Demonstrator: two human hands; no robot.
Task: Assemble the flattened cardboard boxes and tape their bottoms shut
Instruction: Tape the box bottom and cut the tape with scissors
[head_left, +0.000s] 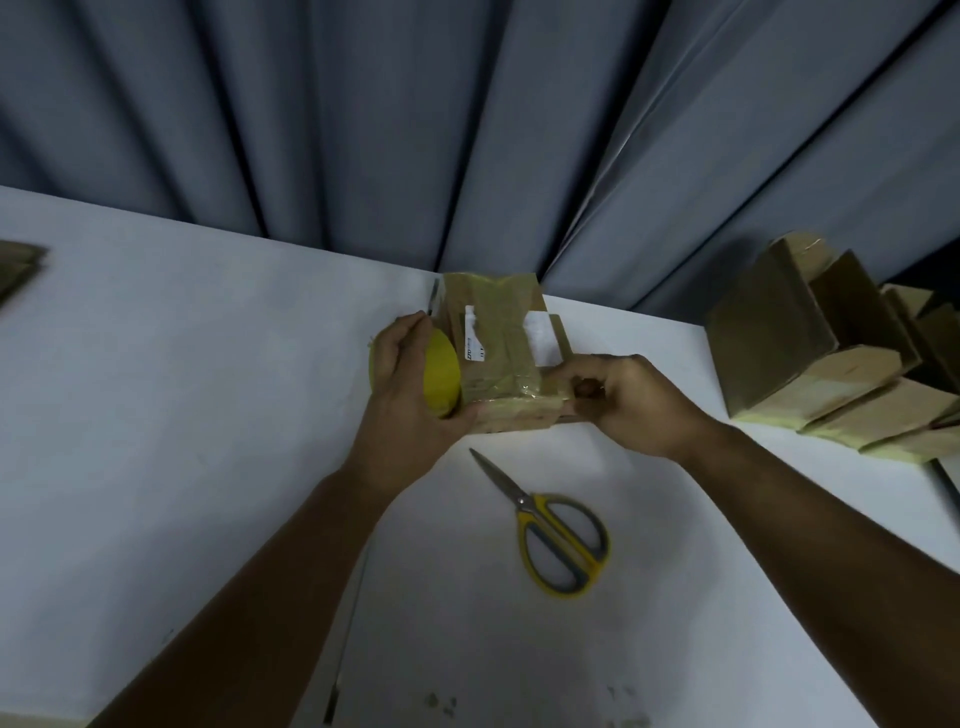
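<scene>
A small brown cardboard box (493, 343) stands on the white table (182, 415), with glossy tape and torn white labels across its upturned face. My left hand (402, 395) grips a yellow tape roll (441, 379) against the box's left side, and a strip of tape runs from it over the box. My right hand (628, 400) pinches the box's near right corner, fingers curled at the edge.
Yellow-handled scissors (556, 535) lie shut on the table just in front of the box. Several assembled boxes (821, 353) lie stacked at the right edge. A flat piece of cardboard (18, 267) shows at the far left. Grey curtains (467, 130) hang behind the table.
</scene>
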